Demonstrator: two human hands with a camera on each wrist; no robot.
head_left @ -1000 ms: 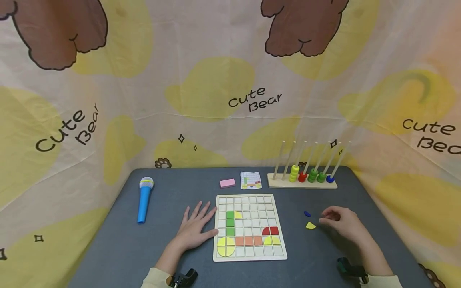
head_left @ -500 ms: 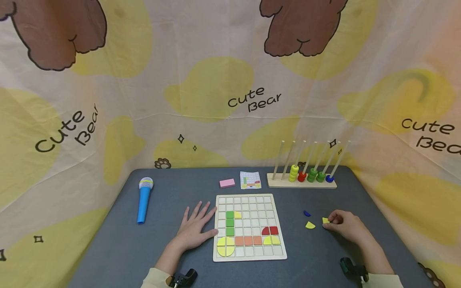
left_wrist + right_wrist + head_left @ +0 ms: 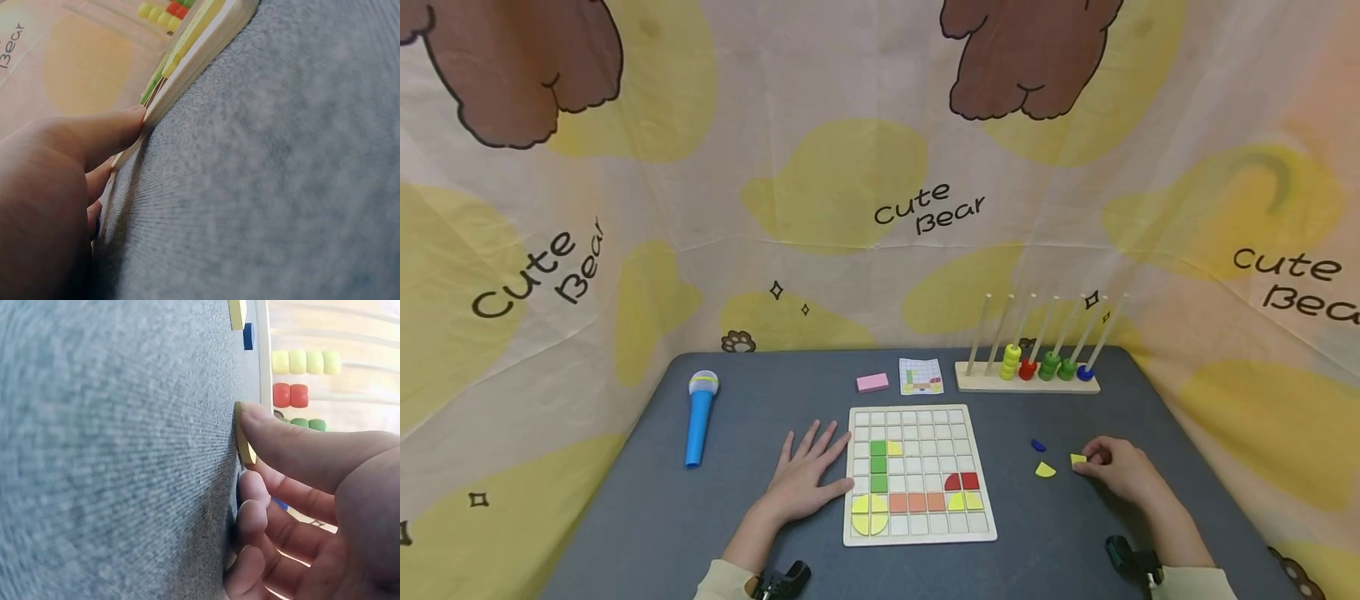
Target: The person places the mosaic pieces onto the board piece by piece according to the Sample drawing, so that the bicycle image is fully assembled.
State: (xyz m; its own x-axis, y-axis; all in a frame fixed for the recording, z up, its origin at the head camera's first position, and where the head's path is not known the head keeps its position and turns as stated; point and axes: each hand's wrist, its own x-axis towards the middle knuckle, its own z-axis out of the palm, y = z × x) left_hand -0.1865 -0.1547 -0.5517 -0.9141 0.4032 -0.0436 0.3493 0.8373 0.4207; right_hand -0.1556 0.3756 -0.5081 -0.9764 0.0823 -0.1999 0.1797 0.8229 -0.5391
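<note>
A white grid board (image 3: 925,529) lies mid-table, with green, yellow, orange and red tiles in some of its cells. The left hand (image 3: 805,479) rests flat beside it with fingers spread, thumb and a fingertip touching the board's left edge. To the right of the board, the right hand (image 3: 1120,468) pinches a small yellow tile (image 3: 244,434) between thumb and fingers, low at the tabletop; part of the tile is hidden by the fingers. Just left of that hand lie a yellow quarter-round tile (image 3: 1045,470) and a small blue tile (image 3: 1038,445).
Behind the board are a pink block (image 3: 872,382), a printed pattern card (image 3: 921,377) and a wooden peg rack (image 3: 1026,386) with coloured beads. A blue toy microphone (image 3: 698,421) lies at the left. A patterned cloth (image 3: 827,192) hangs behind the grey table (image 3: 647,517).
The right hand has drawn slightly to the right and closed its thumb and fingers on a yellow tile, which now shows at its fingertips. The left hand stays in place.
</note>
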